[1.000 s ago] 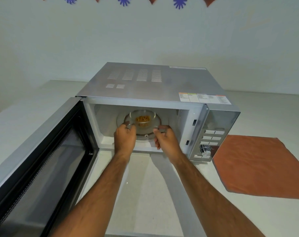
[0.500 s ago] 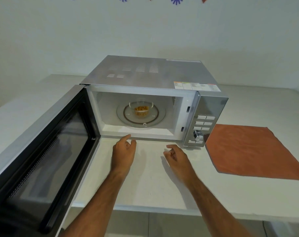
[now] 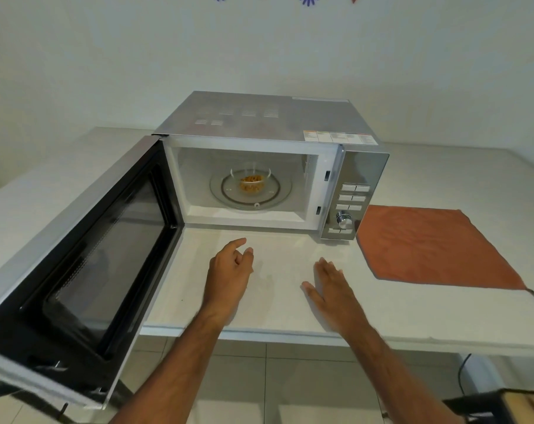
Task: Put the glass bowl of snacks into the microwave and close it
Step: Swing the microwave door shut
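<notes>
The glass bowl of snacks (image 3: 251,181) stands on the round glass turntable (image 3: 279,191) inside the silver microwave (image 3: 259,117). The microwave door (image 3: 85,261) hangs wide open to the left, its dark window facing me. My left hand (image 3: 230,270) hovers over the white counter in front of the cavity, fingers loosely curled and holding nothing. My right hand (image 3: 329,286) is beside it to the right, palm down with fingers spread, empty. Both hands are clear of the bowl and the door.
An orange cloth (image 3: 433,246) lies flat on the white counter (image 3: 290,298) to the right of the microwave's control panel (image 3: 352,203). The counter's front edge runs just under my forearms, with tiled floor below. A dark object sits at the bottom right corner.
My hands let go of the bowl inside the cavity and pulled back out over the counter. The bowl stays on the turntable. My view has backed away from the microwave.
</notes>
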Tool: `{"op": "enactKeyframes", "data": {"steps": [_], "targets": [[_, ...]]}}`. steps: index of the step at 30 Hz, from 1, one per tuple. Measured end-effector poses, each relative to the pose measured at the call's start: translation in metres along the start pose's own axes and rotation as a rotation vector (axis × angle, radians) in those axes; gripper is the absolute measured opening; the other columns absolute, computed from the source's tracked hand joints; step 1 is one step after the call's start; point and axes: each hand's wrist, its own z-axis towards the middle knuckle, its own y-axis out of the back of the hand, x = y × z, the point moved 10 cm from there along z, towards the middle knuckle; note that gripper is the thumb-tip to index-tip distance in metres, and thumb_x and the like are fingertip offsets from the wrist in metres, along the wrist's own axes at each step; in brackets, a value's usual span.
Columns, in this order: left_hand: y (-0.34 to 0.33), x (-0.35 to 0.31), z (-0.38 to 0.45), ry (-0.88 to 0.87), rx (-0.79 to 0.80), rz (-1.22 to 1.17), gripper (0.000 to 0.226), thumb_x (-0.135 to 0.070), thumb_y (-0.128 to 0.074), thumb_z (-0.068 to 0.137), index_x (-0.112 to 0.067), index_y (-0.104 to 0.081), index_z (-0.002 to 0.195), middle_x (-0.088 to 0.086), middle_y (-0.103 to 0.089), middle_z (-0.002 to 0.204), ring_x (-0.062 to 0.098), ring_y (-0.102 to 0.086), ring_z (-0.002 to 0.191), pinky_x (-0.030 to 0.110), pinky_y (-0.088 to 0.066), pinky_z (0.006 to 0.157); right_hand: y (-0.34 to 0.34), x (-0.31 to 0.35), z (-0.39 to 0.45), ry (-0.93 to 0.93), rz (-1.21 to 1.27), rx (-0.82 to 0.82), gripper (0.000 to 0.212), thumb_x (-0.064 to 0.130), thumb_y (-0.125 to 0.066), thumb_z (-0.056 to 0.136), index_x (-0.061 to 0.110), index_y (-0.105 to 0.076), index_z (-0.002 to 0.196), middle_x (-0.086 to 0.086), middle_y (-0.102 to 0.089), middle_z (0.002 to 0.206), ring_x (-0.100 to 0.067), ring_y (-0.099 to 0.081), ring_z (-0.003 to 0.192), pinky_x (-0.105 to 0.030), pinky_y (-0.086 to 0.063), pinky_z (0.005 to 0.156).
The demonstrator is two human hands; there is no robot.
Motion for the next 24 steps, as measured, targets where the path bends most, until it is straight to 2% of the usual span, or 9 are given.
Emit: {"op": "enactKeyframes", "data": {"steps": [1,4,6,10,13,17,19,21,24], "targets": [[0.001,-0.007,-0.004,-0.017,0.011,0.016,0.039,-0.028,-0.061,0.109,-0.023,-0.063,0.148,0.011,-0.075,0.088,0.012,-0.073,0.083,0.012,-0.058,0.071,-0.004,0.000,-0.003,0.003,-0.055,0.015,0.079,0.057,-0.033,0.106,0.008,-0.014,0.165,-0.007,-0.009,0.175,-0.023,-0.006,0.162,-0.038,-0.002,0.131],[0.002,-0.030,-0.014,-0.065,0.063,0.068,0.041,-0.032,-0.061,0.109,-0.024,-0.060,0.149,0.004,-0.072,0.093,0.017,-0.074,0.096,0.036,-0.063,0.090,-0.009,0.002,-0.011,0.006,-0.159,0.023,0.088,0.066,-0.025,0.103,0.007,-0.006,0.165,-0.010,-0.002,0.175,-0.025,0.000,0.162,-0.041,0.000,0.132],[0.005,-0.048,-0.019,-0.089,0.087,0.111,0.041,-0.036,-0.061,0.108,-0.028,-0.057,0.149,-0.002,-0.068,0.098,0.016,-0.070,0.098,0.043,-0.063,0.092,-0.010,0.003,-0.014,0.018,-0.204,0.014,0.092,0.070,-0.021,0.101,0.006,-0.005,0.165,-0.010,-0.004,0.175,-0.025,-0.001,0.162,-0.043,-0.002,0.132],[0.014,-0.099,-0.045,-0.220,0.157,0.208,0.038,-0.045,-0.061,0.106,-0.036,-0.056,0.143,-0.020,-0.060,0.108,0.000,-0.061,0.102,0.025,-0.054,0.083,-0.012,0.002,-0.018,0.021,-0.237,0.020,0.096,0.074,-0.019,0.098,0.006,-0.005,0.165,-0.011,-0.004,0.175,-0.025,-0.001,0.162,-0.044,-0.002,0.132],[0.031,-0.148,-0.071,-0.360,0.195,0.303,0.033,-0.049,-0.059,0.106,-0.038,-0.059,0.137,-0.030,-0.058,0.107,-0.005,-0.056,0.111,0.015,-0.045,0.085,-0.014,0.001,-0.017,0.019,-0.261,0.025,0.097,0.075,-0.017,0.097,0.006,-0.005,0.165,-0.010,-0.004,0.175,-0.024,-0.002,0.162,-0.044,-0.003,0.132],[0.070,-0.205,-0.097,-0.514,0.212,0.421,0.039,-0.055,-0.056,0.105,-0.035,-0.063,0.138,-0.029,-0.060,0.111,0.001,-0.056,0.121,0.024,-0.050,0.096,-0.015,0.001,-0.016,0.021,-0.282,0.016,0.096,0.074,-0.018,0.098,0.006,-0.006,0.165,-0.010,-0.006,0.175,-0.025,-0.004,0.162,-0.043,-0.004,0.131],[0.096,-0.224,-0.103,-0.559,0.187,0.462,0.042,-0.058,-0.055,0.104,-0.037,-0.061,0.140,-0.028,-0.061,0.118,-0.001,-0.054,0.123,0.020,-0.047,0.093,-0.015,-0.001,-0.015,0.018,-0.288,0.013,0.095,0.073,-0.020,0.099,0.006,-0.006,0.165,-0.010,-0.006,0.175,-0.025,-0.005,0.162,-0.044,-0.005,0.132],[0.127,-0.235,-0.106,-0.573,0.150,0.471,0.042,-0.060,-0.056,0.103,-0.042,-0.060,0.140,-0.029,-0.063,0.122,-0.004,-0.053,0.123,0.015,-0.044,0.091,-0.015,-0.001,-0.015,0.020,-0.295,0.007,0.095,0.072,-0.021,0.099,0.005,-0.007,0.165,-0.010,-0.007,0.175,-0.024,-0.005,0.162,-0.044,-0.006,0.132],[0.177,-0.238,-0.105,-0.541,0.093,0.417,0.045,-0.066,-0.057,0.099,-0.047,-0.059,0.140,-0.029,-0.067,0.124,-0.011,-0.058,0.121,0.020,-0.047,0.094,-0.016,0.001,-0.014,0.030,-0.309,0.003,0.095,0.073,-0.020,0.099,0.006,-0.007,0.165,-0.010,-0.007,0.175,-0.024,-0.005,0.162,-0.044,-0.006,0.132]]}}
